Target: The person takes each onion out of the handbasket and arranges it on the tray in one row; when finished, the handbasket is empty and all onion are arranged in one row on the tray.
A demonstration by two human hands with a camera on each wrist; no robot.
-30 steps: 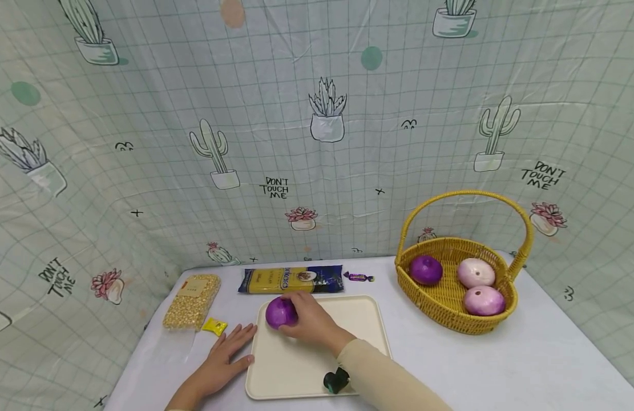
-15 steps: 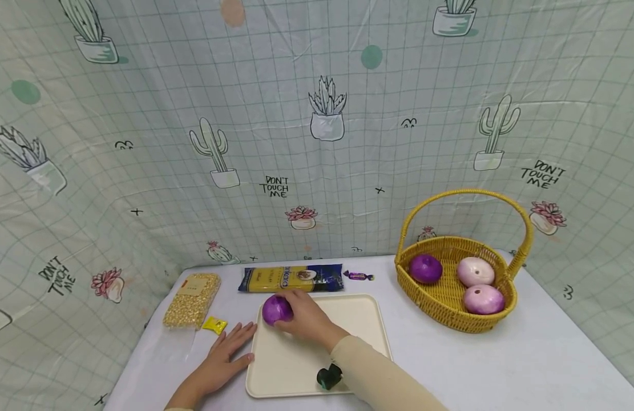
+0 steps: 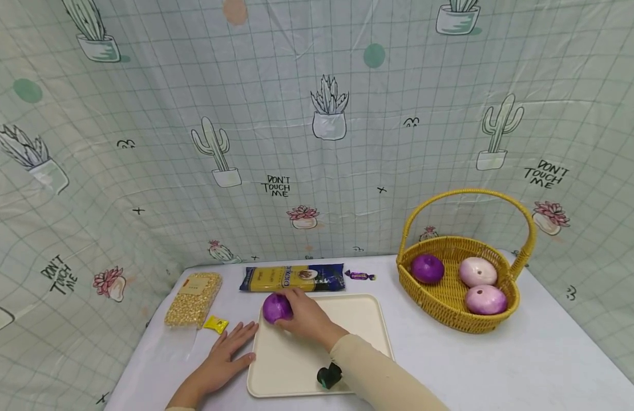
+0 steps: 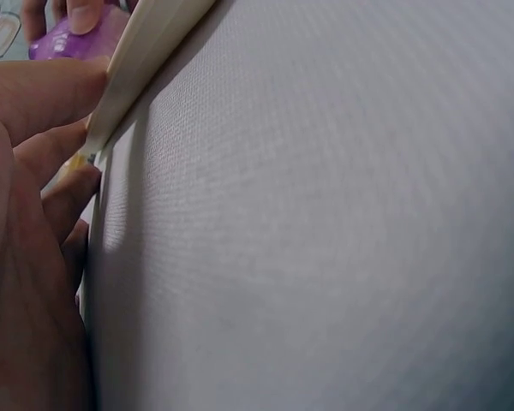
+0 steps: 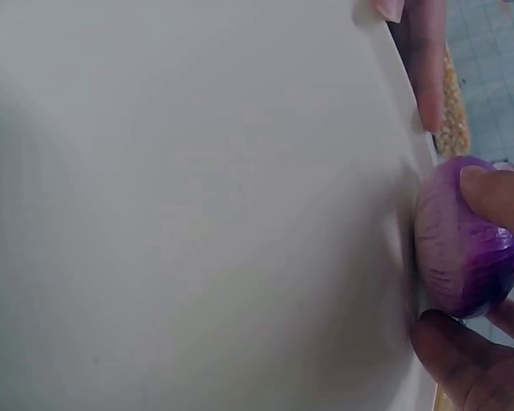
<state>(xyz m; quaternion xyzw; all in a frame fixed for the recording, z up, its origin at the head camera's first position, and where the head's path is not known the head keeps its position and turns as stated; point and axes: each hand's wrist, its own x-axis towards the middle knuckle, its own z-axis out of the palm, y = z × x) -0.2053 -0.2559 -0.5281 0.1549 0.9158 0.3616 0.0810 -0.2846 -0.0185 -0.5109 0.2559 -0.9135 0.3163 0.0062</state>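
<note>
In the head view my right hand (image 3: 309,319) grips a purple onion (image 3: 277,308) at the far left corner of a cream tray (image 3: 286,365). The right wrist view shows thumb and fingers curled round the onion (image 5: 463,240), which sits against the tray's rim (image 5: 403,77). My left hand (image 3: 221,362) lies with spread, straight fingers at the tray's left edge, its fingertips and thumb touching the rim. A dark object (image 3: 329,377), partly behind the right sleeve, shows over the tray's near part; it seems to be at the right wrist.
A yellow wicker basket (image 3: 457,322) with a tall handle stands at the right, holding a purple onion (image 3: 427,269) and two paler ones (image 3: 486,299). Behind the tray lie a pasta packet (image 3: 293,278) and a purple wrapped candy (image 3: 360,275). Left are a corn-kernel bag (image 3: 193,299) and a yellow sachet (image 3: 216,324).
The right hand has shifted the onion slightly left and away, toward the tray's far left corner, and then stayed there. My left hand has kept its place.
</note>
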